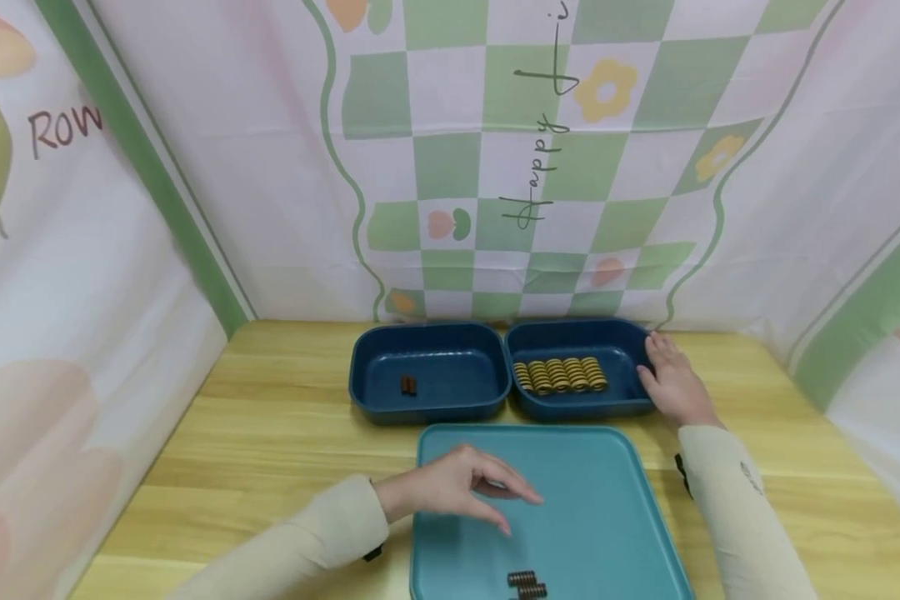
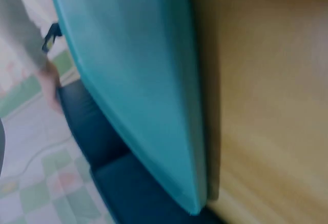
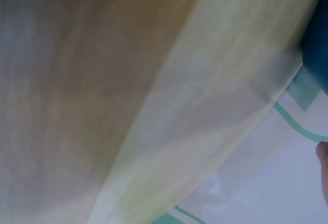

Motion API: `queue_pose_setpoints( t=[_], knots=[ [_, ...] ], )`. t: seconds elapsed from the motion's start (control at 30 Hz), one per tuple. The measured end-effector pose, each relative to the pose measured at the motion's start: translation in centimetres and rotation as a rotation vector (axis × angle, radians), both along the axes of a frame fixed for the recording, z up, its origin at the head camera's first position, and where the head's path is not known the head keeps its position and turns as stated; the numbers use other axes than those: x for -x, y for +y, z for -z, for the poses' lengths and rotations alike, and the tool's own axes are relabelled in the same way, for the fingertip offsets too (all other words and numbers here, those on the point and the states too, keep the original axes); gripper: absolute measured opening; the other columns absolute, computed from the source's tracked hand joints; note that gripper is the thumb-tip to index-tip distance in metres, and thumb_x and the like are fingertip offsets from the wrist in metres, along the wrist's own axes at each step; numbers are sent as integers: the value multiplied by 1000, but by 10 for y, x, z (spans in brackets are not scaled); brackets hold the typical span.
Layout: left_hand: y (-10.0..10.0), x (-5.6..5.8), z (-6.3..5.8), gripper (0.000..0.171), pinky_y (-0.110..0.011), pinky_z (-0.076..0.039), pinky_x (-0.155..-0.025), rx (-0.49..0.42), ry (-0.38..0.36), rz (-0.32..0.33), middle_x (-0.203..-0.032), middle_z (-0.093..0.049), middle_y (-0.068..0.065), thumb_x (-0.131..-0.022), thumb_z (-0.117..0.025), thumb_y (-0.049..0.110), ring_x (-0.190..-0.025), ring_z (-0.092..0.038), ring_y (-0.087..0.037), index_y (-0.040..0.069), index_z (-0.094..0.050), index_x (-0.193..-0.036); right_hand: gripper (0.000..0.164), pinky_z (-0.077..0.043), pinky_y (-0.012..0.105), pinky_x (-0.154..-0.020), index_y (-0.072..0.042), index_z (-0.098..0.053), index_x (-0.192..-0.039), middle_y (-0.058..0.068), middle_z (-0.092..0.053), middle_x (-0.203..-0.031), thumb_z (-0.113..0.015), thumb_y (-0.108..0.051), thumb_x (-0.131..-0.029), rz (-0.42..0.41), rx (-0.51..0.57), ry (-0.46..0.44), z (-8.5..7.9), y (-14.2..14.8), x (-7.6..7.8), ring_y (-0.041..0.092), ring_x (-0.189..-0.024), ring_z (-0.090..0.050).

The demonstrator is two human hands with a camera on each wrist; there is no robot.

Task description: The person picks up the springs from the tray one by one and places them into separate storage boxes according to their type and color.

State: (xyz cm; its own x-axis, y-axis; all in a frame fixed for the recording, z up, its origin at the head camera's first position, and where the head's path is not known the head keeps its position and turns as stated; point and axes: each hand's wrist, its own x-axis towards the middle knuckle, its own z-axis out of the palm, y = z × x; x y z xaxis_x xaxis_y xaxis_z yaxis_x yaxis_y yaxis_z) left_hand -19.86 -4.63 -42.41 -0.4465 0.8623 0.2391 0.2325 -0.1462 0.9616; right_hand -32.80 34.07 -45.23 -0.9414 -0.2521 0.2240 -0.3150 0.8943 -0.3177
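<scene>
My left hand (image 1: 468,485) hovers over the teal tray (image 1: 570,475), thumb and fingers apart with nothing between them. Near it on the tray lie several dark brown ridged, spring-like pieces (image 1: 527,585), partly cut off by the frame's lower edge. My right hand (image 1: 675,385) rests against the right end of the right dark blue box (image 1: 581,408), fingers extended along its rim. Inside that box, a row of several yellow-and-black ridged, coil-like pieces (image 1: 562,376) lies toward the left side. The left dark blue box (image 1: 429,414) holds a few small brown pieces (image 1: 408,385).
Both boxes stand side by side on the wooden table (image 1: 292,400), behind the tray. A printed cloth (image 1: 450,167) hangs just beyond the table's back edge, with cloth on both sides too. In the left wrist view, the tray's raised edge (image 2: 189,131) fills the middle.
</scene>
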Motion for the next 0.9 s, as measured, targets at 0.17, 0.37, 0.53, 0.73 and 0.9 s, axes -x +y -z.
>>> queue_pose_setpoints(
  t=[0.17, 0.37, 0.53, 0.73, 0.9],
  knots=[
    [6, -8, 9, 41, -36, -48, -94, 42, -60, 79, -120, -60, -25, -77, -69, -13, -112, -58, -7, -14, -60, -117, 57, -8, 60, -111, 20, -21, -141, 35, -17, -148, -39, -18, -102, 4, -3, -6, -2, -1, 0, 47, -139, -7],
    [13, -11, 20, 42, -27, -48, -93, 140, 16, 155, -123, -60, -23, -78, -69, -11, -112, -55, 0, -11, -60, -120, 56, -9, 60, -111, 20, -22, -141, 35, -18, -148, -40, -17, -101, 6, -1, -6, -3, -3, -1, 47, -139, -8],
    [18, -9, 26, 44, -15, -45, -91, 265, 338, 211, -127, -61, -13, -83, -70, -3, -115, -51, 4, -3, -60, -125, 57, -8, 59, -111, 20, -22, -141, 35, -18, -148, -41, -16, -101, 5, -3, -7, -3, -1, 0, 46, -140, -6],
    [23, -8, 31, 44, -8, -37, -94, 347, 571, 259, -129, -60, -5, -86, -69, 1, -119, -47, 5, 4, -59, -129, 57, -8, 60, -111, 19, -21, -141, 35, -17, -148, -41, -16, -101, 8, -6, -21, -2, -1, 1, 46, -140, -6],
    [24, -9, 32, 46, -7, -36, -95, 389, 602, 261, -130, -60, -2, -85, -70, 0, -120, -46, 7, 6, -59, -129, 57, -10, 60, -110, 19, -21, -142, 35, -17, -149, -40, -18, -102, 15, -18, -23, -1, -1, 1, 46, -140, -7]
  ],
)
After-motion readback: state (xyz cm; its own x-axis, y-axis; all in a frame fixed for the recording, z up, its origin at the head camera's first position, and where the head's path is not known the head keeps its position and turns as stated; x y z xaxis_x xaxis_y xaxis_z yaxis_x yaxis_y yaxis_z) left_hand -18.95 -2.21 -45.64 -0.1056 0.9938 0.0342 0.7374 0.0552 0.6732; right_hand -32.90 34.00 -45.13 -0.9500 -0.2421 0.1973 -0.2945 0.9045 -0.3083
